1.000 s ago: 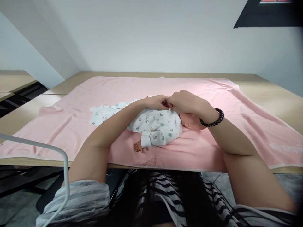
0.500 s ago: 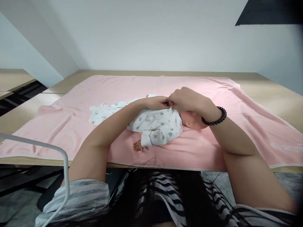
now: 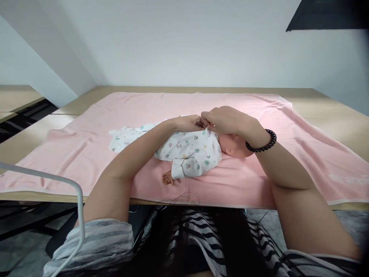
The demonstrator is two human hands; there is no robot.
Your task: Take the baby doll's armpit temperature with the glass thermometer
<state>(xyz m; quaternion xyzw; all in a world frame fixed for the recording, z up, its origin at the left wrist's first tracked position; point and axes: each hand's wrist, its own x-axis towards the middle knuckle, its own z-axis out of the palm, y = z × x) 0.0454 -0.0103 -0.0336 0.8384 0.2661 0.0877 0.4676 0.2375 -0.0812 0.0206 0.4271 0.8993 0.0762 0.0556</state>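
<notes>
A baby doll (image 3: 230,148) lies on its side on a pink blanket (image 3: 259,115), head to the right. It wears a white romper (image 3: 190,150) printed with small coloured figures. My left hand (image 3: 186,123) and my right hand (image 3: 227,120) meet over the doll's chest near the neck. Both pinch the romper's front edge with closed fingers. A dark bead bracelet (image 3: 261,141) circles my right wrist. The doll's small hand (image 3: 167,178) sticks out of a sleeve toward me. Its face is hidden under my right hand.
The blanket covers most of a wooden table (image 3: 331,111) set against a white wall. A white tube (image 3: 57,181) curves past at the lower left. Another desk (image 3: 17,96) stands far left. My striped shirt (image 3: 201,238) fills the bottom.
Both hands have shifted slightly left and up along the romper's front, still pinching the fabric. The doll has not moved.
</notes>
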